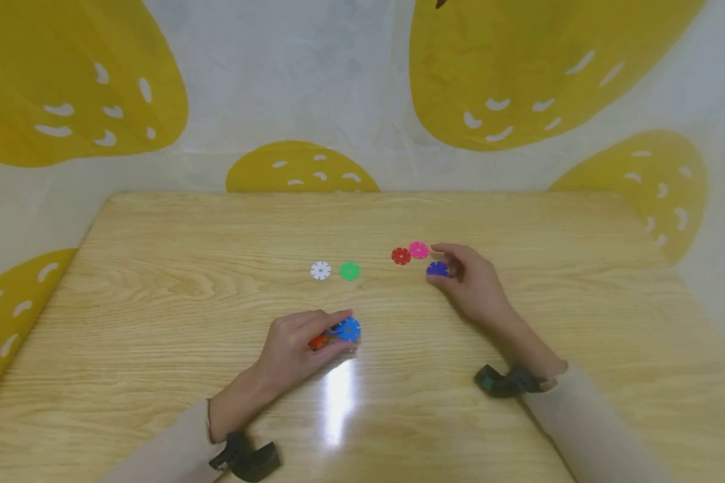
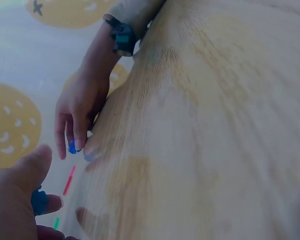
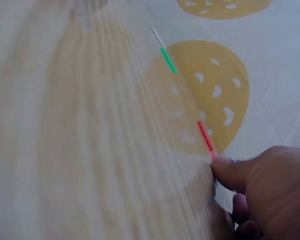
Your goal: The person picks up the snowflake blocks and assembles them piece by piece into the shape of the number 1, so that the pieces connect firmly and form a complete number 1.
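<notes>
The bright blue disc [image 1: 353, 330], notched around its rim like a little cogwheel, is a touch below the centre of the head view, between the thumb and fingers of the left hand [image 1: 294, 340]. That hand grips it with bent fingers, and an orange disc [image 1: 317, 341] shows beside it, partly hidden behind the fingers; from here I can't tell how the two are joined, if they are. Right of centre, the right hand [image 1: 476, 282] pinches a dark blue disc [image 1: 438, 270] by the thumb, its forefinger reaching out above the disc. The left wrist view shows that piece at the fingertips too.

Just beyond that forefinger lies a pink disc [image 1: 419, 250], and a red disc [image 1: 401, 256] meets its left edge; whether they overlap is hard to say. Further left, near the middle of the frame, a white disc [image 1: 321, 271] and a green disc [image 1: 350, 271] lie flat side by side, a small gap between them.

All this is on a pale wood-grain table [image 1: 157, 282], with a streak of light shining at its lower middle. Both wrists carry a black strap-on device, below pale sleeves [image 1: 163, 446]. Behind the table, across the top, hangs a whitish backdrop [image 1: 302, 74] with big yellow shapes [image 1: 66, 74] flecked in white.
</notes>
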### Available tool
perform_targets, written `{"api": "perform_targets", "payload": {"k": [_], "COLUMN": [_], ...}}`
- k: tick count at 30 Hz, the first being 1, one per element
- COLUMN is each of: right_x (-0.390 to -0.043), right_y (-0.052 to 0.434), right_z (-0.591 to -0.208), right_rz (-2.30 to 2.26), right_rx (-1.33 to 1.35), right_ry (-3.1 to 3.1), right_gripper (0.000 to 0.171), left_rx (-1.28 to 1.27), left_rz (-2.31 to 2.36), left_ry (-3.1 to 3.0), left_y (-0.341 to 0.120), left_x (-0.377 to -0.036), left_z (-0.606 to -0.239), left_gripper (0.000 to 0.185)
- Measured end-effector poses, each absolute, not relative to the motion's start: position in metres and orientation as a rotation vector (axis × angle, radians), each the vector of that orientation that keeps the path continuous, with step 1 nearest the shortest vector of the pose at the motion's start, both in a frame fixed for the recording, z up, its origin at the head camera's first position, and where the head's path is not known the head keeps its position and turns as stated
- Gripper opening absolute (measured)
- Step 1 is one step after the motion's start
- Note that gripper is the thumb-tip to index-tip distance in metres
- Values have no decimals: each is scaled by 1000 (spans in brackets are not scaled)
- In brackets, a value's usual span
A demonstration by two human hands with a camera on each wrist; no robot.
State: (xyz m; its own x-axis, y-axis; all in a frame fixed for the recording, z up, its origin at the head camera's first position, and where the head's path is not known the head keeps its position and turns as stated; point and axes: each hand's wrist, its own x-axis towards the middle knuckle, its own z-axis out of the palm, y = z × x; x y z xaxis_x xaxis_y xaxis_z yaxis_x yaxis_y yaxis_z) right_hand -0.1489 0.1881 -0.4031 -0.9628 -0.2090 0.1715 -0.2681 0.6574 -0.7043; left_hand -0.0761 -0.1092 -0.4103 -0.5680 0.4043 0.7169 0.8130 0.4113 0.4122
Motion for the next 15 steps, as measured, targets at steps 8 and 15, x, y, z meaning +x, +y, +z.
{"api": "perform_targets", "payload": {"k": [8,15], "right_x": [-129,-103], "right_y": [185,175], "right_z": [-402,-396], "right_rz": [1336,2036], "right_rx": [259,218], "right_ry": [-2773,-2569], "right_gripper": [25,28], "left_rx": [-1033,-1042], "left_rz": [-1036,-1037], "left_ry": [-2143,-2135], "left_y": [-109,-108], "left_x": [-76,-76], "left_z": [-411,-409], "left_gripper": [45,43]}}
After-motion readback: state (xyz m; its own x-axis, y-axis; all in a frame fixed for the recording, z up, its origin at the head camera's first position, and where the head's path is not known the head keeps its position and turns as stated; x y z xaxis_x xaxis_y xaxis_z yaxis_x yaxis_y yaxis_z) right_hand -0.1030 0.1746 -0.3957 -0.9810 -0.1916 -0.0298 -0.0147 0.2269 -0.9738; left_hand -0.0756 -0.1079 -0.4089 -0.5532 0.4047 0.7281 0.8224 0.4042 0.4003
